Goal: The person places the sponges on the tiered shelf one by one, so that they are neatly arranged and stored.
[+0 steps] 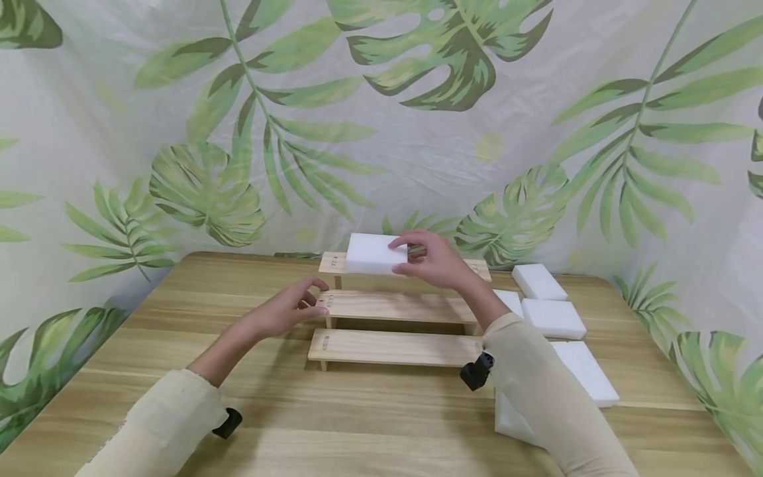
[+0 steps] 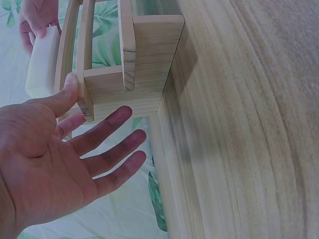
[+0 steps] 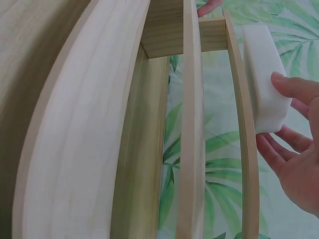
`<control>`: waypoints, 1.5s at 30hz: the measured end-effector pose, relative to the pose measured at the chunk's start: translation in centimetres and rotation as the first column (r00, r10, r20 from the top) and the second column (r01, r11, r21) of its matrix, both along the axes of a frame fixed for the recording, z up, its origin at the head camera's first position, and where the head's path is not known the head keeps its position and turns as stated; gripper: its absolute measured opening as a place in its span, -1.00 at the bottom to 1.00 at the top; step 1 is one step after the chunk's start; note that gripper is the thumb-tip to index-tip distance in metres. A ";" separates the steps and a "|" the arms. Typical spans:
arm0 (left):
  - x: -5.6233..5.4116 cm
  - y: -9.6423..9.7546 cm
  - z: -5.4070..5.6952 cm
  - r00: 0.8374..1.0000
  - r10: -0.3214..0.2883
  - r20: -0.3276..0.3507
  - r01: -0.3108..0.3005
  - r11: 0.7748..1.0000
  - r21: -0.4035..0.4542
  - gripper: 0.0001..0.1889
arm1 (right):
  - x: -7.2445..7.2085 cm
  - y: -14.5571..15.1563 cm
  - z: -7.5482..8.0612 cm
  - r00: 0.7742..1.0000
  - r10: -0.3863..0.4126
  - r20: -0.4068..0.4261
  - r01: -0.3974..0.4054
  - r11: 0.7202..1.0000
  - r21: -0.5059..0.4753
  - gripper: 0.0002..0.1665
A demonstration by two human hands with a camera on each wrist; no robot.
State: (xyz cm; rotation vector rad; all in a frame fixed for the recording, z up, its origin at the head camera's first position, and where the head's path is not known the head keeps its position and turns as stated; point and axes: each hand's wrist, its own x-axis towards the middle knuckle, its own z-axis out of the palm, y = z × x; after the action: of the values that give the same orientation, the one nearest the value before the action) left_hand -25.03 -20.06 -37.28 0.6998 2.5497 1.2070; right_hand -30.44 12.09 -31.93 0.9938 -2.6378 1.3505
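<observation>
A three-tier pale wooden stand (image 1: 393,346) stands on the table, its planks stepping up toward the back. At the left end of its middle plank is my left hand (image 1: 289,306). Thumb and index finger hold that plank's end from two sides; in the left wrist view, the other fingers (image 2: 112,157) extend away from the wood. A white foam block (image 1: 375,252) lies on the top plank, left of its middle. My right hand (image 1: 434,260) grips the block's right end, thumb on one side and fingers on the other. The right wrist view shows the block (image 3: 266,79) against the top plank.
Several more white foam blocks (image 1: 554,318) lie to the right of the stand, partly behind my right forearm. Small black devices (image 1: 477,371) sit at both wrists. A leaf-patterned cloth (image 1: 417,165) hangs behind the wooden table (image 1: 334,424).
</observation>
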 end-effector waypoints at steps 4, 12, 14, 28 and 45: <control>0.1 0.1 0.1 1.000 0.001 0.008 -0.001 1.000 0.001 -0.51 | -0.3 -0.5 0.0 1.000 -0.003 0.027 0.003 1.000 -0.001 -0.54; 0.1 0.2 0.1 1.000 0.000 0.007 0.000 1.000 0.005 -0.53 | -0.8 -1.2 -0.3 0.999 0.006 0.050 -0.005 1.000 -0.015 -0.55; 0.1 0.2 0.1 1.000 -0.004 0.005 0.004 1.000 0.009 -0.53 | -0.9 -1.3 -0.4 0.999 0.009 0.054 -0.008 1.000 -0.017 -0.55; 0.1 0.1 0.1 1.000 0.005 -0.002 -0.005 1.000 -0.001 -0.53 | -0.9 -1.4 -0.2 0.996 0.012 0.089 -0.012 1.000 -0.001 -0.54; 0.0 0.1 0.1 1.000 0.003 0.010 -0.003 1.000 0.002 -0.52 | -0.6 -1.4 0.1 0.994 -0.001 0.109 0.000 1.000 0.007 -0.54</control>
State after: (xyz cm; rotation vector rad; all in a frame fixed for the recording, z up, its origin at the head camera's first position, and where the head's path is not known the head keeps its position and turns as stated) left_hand -24.98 -19.97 -37.14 0.6887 2.5431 1.2109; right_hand -31.07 10.72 -31.81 0.9467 -2.7219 1.4362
